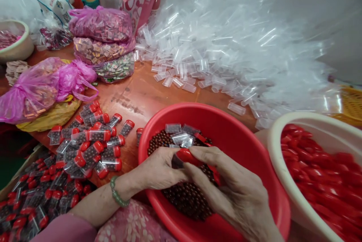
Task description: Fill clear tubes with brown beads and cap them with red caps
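Note:
Over a red basin (240,136), my left hand (160,168) is closed around a small tube (177,162) whose contents look dark. The thumb and fingers of my right hand (237,189) grip the red cap (186,156) at the tube's end. My fingers cover most of both pieces, so how far the cap sits on is hidden. Below lie many round brown beads (189,200), with several clear tubes (181,137) on top of them. A few red caps show beside the beads, partly behind my right hand.
A cream tub (273,140) of red caps (322,174) stands at right. Loose clear tubes (181,79) pile up at the back. Filled, capped tubes (90,151) heap at left, with more (36,196) lower down. Pink bags (104,26) stand on the brown table (135,91).

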Tool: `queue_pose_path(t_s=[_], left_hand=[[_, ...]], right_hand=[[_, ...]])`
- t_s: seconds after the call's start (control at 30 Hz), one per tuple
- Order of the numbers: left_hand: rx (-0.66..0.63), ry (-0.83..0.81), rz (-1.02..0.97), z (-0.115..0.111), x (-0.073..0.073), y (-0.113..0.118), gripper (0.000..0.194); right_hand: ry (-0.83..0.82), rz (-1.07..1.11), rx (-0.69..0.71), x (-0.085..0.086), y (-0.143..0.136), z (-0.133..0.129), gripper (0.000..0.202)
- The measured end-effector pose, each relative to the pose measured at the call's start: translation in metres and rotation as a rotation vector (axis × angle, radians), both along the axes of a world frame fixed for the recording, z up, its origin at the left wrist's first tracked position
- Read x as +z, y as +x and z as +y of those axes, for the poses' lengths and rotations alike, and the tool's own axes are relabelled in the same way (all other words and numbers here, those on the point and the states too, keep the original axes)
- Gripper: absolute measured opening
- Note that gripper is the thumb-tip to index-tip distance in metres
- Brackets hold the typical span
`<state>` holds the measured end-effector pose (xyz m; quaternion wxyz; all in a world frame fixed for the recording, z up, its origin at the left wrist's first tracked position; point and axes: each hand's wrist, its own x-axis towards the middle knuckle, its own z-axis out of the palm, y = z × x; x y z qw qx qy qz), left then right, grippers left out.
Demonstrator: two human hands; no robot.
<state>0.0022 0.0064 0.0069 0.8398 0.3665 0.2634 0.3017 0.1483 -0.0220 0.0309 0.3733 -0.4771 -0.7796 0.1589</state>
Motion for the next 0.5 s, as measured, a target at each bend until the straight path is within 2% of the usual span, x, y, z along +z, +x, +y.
queue_pose_path(t_s=[0.07,0.17,0.23,0.33,0.5], left_hand=[[-0.001,-0.083,0.011,0.001,-0.001,0.000,0.042],[-0.005,-0.147,0.077,0.003,-0.002,0.000,0.052],[-0.004,-0.204,0.096,0.004,-0.002,0.001,0.054],[0.035,-0.282,0.064,0.005,0.000,0.003,0.051],[0.059,-0.277,0.029,0.004,-0.002,0.004,0.047]], right_hand=[[0.001,-0.110,0.027,-0.001,0.004,0.001,0.028],[-0.018,-0.244,0.055,-0.008,0.007,0.002,0.058],[-0.001,-0.326,0.060,-0.015,0.005,0.004,0.069],[0.103,-0.406,0.034,-0.022,-0.001,0.008,0.062],[0.267,-0.469,0.050,-0.020,-0.006,0.014,0.055]])
